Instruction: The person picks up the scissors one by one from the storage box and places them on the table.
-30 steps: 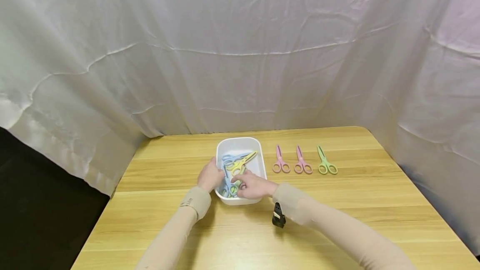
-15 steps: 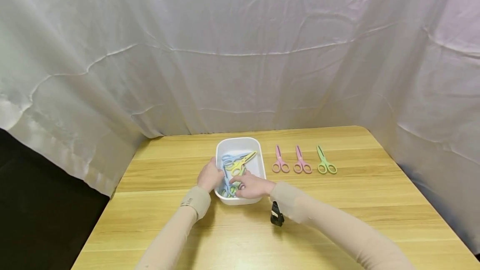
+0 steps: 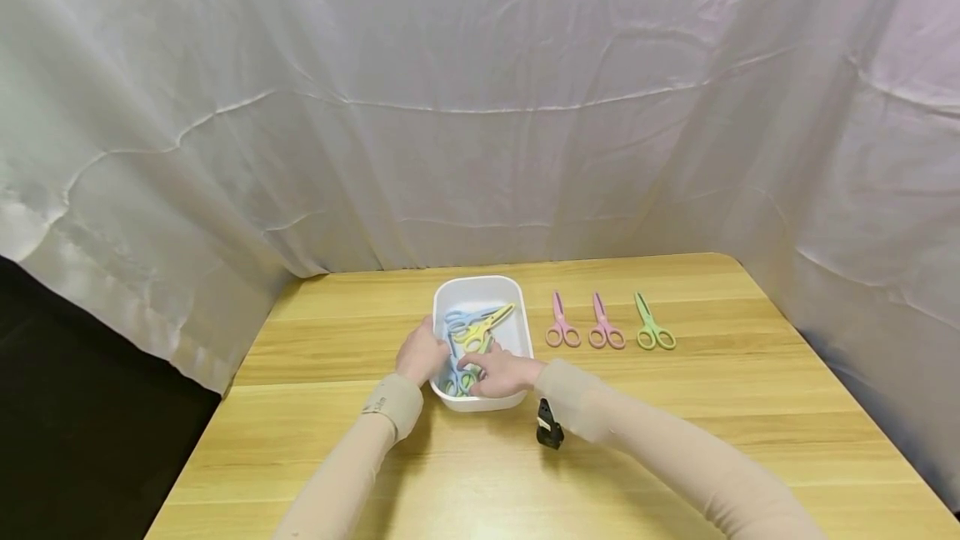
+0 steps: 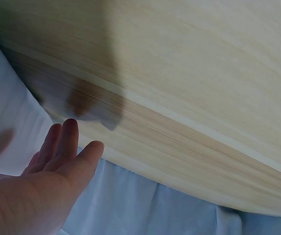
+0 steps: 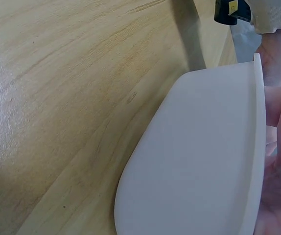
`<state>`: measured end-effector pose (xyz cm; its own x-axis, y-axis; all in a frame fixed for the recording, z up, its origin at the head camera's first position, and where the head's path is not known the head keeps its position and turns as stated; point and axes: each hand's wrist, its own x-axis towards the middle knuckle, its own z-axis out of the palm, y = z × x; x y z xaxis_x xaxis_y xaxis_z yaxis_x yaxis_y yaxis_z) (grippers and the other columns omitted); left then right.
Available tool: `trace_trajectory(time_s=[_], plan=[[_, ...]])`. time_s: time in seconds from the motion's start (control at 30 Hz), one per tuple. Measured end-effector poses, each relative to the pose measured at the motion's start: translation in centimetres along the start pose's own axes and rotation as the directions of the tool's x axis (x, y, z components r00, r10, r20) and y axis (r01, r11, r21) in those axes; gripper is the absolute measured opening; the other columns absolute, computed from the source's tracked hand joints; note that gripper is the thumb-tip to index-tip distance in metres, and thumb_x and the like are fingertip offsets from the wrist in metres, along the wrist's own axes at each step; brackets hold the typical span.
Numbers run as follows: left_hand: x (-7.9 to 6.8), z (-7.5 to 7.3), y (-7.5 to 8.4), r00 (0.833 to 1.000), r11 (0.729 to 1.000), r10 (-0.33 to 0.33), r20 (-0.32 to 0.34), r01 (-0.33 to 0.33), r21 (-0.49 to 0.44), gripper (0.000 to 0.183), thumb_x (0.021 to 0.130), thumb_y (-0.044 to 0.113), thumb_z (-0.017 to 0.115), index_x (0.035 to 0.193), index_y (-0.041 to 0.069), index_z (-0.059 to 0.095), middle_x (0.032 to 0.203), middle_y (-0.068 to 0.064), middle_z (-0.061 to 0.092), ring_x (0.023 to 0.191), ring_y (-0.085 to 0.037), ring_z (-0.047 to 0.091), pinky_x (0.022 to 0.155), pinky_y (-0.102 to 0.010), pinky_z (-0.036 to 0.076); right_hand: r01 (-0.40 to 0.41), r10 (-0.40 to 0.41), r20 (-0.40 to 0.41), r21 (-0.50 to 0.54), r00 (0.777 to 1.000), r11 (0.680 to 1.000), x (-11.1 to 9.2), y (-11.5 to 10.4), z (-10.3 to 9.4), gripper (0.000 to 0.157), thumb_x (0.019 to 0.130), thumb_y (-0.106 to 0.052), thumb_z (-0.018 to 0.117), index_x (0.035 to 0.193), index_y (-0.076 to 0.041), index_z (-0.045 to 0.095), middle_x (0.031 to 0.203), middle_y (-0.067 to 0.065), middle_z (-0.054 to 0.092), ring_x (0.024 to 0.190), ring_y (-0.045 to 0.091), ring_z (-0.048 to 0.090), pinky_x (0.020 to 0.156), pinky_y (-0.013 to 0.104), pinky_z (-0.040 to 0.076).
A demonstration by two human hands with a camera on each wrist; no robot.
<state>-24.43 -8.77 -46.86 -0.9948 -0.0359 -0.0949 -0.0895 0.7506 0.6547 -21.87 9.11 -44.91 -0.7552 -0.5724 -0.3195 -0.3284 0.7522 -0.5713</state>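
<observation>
A white plastic bin (image 3: 480, 283) stands on the table with several children's scissors piled inside. Yellow scissors (image 3: 476, 338) lie over blue scissors (image 3: 463, 322), and more blue scissors (image 3: 456, 372) rest near the front left. My left hand (image 3: 422, 353) holds the bin's left wall, thumb over the rim and fingers outside. In the left wrist view, those fingers (image 4: 68, 139) lie along the wall. My right hand (image 3: 504, 373) reaches over the right rim into the bin, thumb and index finger apart over the scissor handles. I cannot tell whether it holds any; the bin wall hides its fingertips in the right wrist view.
To the right of the bin, pink scissors (image 3: 561, 332), another pink pair (image 3: 604, 333) and green scissors (image 3: 654, 336) lie in a row, blades pointing away. The wooden table (image 3: 337, 457) ends at a grey curtain (image 3: 480, 190). A black device (image 3: 550, 425) hangs at my right wrist.
My right hand has shifted slightly left inside the bin, its thumb and index finger closer over the blue handles. The left hand, the bin and the row of scissors have stayed in place.
</observation>
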Motion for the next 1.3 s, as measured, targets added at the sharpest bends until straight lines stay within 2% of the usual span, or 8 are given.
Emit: trace_trajectory(time_s=[0.3,0.37,0.5,0.57,0.83,1.13,1.3], plan=[[0.1,0.0,-0.1,1.000,1.000,0.003,0.007,-0.003,-0.004,0.062,0.083,0.006,0.056,0.145,0.001,0.046,0.122,-0.021,0.067,0.101,-0.032,0.066,0.086,-0.045,0.060,-0.013,0.013,0.002,0.000,1.000,1.000,-0.1,-0.3,-0.1,0.036,0.089,-0.029,0.065,0.122,-0.017,0.059,0.123,0.016,0.054,0.118,0.031,0.051,0.101,0.055,0.047],[0.0,0.0,-0.1,1.000,1.000,0.006,0.005,-0.006,0.000,0.062,0.084,0.006,0.056,0.145,0.001,0.046,0.122,-0.021,0.067,0.101,-0.032,0.066,0.086,-0.045,0.060,-0.014,0.014,0.000,-0.005,1.000,1.000,-0.2,-0.4,-0.1,0.034,0.089,-0.029,0.065,0.120,-0.015,0.060,0.122,0.014,0.054,0.117,0.031,0.051,0.102,0.054,0.046],[0.0,0.0,-0.1,1.000,1.000,0.008,0.004,-0.008,0.011,0.063,0.084,0.008,0.056,0.146,0.001,0.045,0.124,-0.022,0.067,0.102,-0.032,0.066,0.087,-0.046,0.059,-0.018,0.018,-0.001,-0.017,1.000,1.000,-0.3,-0.7,-0.3,0.037,0.091,-0.029,0.064,0.124,-0.014,0.061,0.133,0.020,0.053,0.129,0.040,0.049,0.110,0.060,0.042],[0.0,0.0,-0.1,1.000,1.000,0.004,0.004,-0.004,0.012,0.064,0.085,0.008,0.056,0.147,0.001,0.044,0.124,-0.022,0.066,0.102,-0.032,0.066,0.087,-0.046,0.059,-0.016,0.016,-0.001,-0.024,1.000,1.000,-0.3,-0.7,-0.4,0.037,0.091,-0.029,0.064,0.124,-0.013,0.062,0.134,0.021,0.052,0.127,0.040,0.051,0.109,0.060,0.043],[0.2,0.1,-0.3,1.000,1.000,0.011,-0.002,-0.011,0.027,0.064,0.086,0.008,0.057,0.148,0.001,0.043,0.124,-0.022,0.067,0.102,-0.032,0.067,0.086,-0.044,0.060,0.029,-0.029,-0.014,-0.002,0.999,1.000,0.2,-0.3,-0.8,0.034,0.091,-0.022,0.065,0.119,-0.003,0.066,0.117,0.014,0.067,0.111,0.026,0.061,0.103,0.045,0.051],[0.4,0.1,-0.3,1.000,1.000,-0.001,0.014,0.001,0.024,0.068,0.086,0.007,0.055,0.152,0.001,0.038,0.126,-0.023,0.065,0.100,-0.031,0.068,0.075,-0.040,0.062,-0.045,0.047,-0.025,0.056,0.999,0.997,0.3,0.2,-1.5,0.019,0.091,-0.020,0.065,0.101,-0.005,0.072,0.095,0.004,0.070,0.083,0.014,0.063,0.076,0.027,0.055],[0.5,0.2,-0.3,1.000,1.000,-0.007,0.020,0.007,0.016,0.067,0.087,0.007,0.055,0.152,0.002,0.038,0.125,-0.022,0.066,0.100,-0.030,0.068,0.076,-0.040,0.063,-0.052,0.054,-0.045,0.039,0.998,0.998,0.2,0.1,-1.9,0.019,0.091,-0.018,0.065,0.099,-0.003,0.072,0.096,0.007,0.071,0.083,0.014,0.065,0.077,0.027,0.057]])
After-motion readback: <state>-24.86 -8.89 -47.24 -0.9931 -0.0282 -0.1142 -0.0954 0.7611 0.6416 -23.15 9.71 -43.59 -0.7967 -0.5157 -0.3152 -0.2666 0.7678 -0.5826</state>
